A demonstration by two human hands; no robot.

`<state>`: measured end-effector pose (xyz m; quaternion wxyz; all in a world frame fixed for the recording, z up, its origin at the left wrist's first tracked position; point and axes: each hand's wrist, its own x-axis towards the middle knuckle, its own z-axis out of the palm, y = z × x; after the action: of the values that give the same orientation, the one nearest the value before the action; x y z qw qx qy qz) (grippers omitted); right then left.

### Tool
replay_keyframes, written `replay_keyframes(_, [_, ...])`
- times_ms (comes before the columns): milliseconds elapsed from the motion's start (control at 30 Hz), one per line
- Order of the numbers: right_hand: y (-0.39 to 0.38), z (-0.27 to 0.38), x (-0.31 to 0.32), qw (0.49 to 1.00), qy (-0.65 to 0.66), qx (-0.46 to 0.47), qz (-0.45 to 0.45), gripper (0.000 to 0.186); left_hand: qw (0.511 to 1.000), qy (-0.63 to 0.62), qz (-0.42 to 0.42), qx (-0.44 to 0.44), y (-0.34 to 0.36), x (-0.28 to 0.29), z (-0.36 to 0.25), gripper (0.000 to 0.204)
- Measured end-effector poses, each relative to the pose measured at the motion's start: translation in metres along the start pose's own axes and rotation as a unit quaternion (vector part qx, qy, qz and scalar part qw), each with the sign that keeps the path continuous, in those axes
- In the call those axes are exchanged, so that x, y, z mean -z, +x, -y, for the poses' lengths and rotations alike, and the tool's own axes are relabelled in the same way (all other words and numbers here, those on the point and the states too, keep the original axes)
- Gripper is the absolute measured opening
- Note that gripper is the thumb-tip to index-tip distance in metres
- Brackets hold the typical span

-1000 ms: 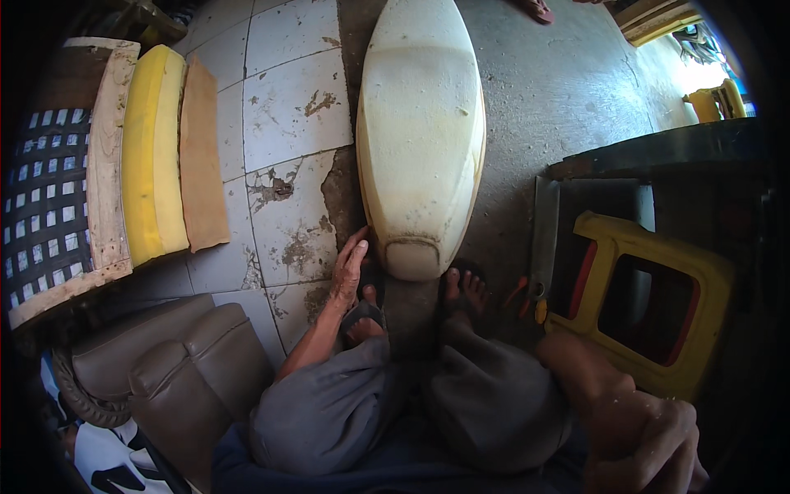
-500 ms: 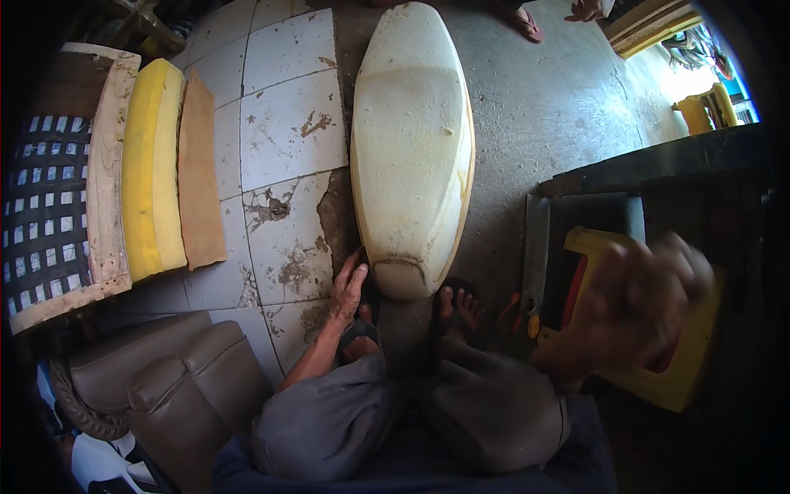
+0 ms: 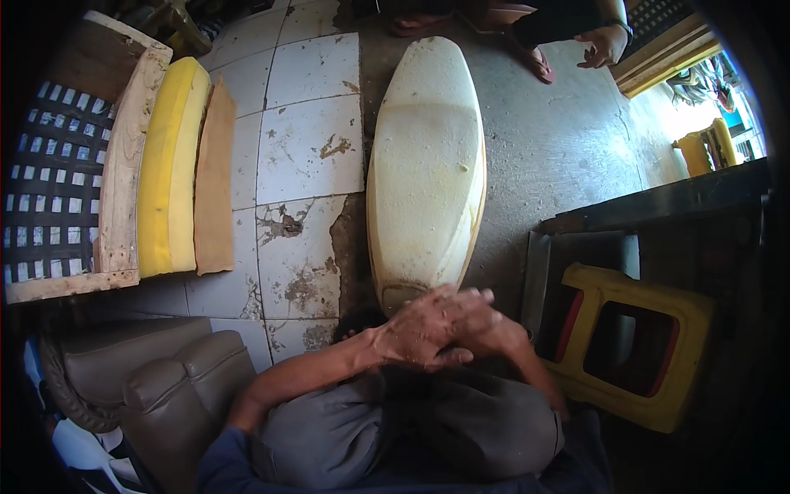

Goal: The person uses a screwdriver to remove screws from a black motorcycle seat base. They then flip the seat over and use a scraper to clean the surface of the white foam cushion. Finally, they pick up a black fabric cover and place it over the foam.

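Note:
My left hand [image 3: 415,331] lies across my right hand [image 3: 498,329] above my knees, fingers stretched out and nothing seen in it. My right hand is partly covered by the left; what shows of it looks flat and loose, slightly blurred. Just beyond both hands, a long cream motorcycle seat foam [image 3: 428,181] lies lengthwise on the floor, its near end partly hidden by the hands. Its surface carries small specks and a knob-like bump on the right side.
Left are a wooden frame with black webbing [image 3: 119,189], a yellow foam block [image 3: 169,173], a brown board [image 3: 216,181] and brown cushions [image 3: 193,383]. A yellow plastic stool [image 3: 691,329] lies right. Another person's hand [image 3: 605,45] and sandalled foot [image 3: 539,64] are at the far right.
My left hand has left the near left edge of the foam, and my right hand has swung in from the right; they now meet. Another person's arm shows more.

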<state>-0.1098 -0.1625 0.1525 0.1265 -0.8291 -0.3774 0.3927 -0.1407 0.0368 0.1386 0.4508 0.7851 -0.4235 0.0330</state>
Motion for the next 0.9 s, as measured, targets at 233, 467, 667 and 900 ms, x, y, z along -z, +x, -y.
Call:
replay_keyframes(233, [0.071,-0.012,0.044,0.919,0.197,0.061,-0.337,0.062,0.873,0.074,-0.270,0.399,-0.073,-0.024,0.168,0.077])
replay_keyframes(467, [0.140,-0.231,0.093,0.590,0.099,-0.171,-0.783,0.060,0.796,-0.232,-0.231,0.509,-0.054,-0.046,0.154,0.119])
replay_keyframes(667, [0.166,-0.177,0.025,0.722,0.443,-0.256,-0.466,0.080,0.787,-0.226,-0.198,0.538,-0.103,-0.053,0.193,0.125])
replay_keyframes(900, [0.116,-0.130,-0.087,0.731,0.489,-0.201,-0.430,0.079,0.820,-0.166,-0.221,0.502,-0.126,-0.059,0.089,0.126])
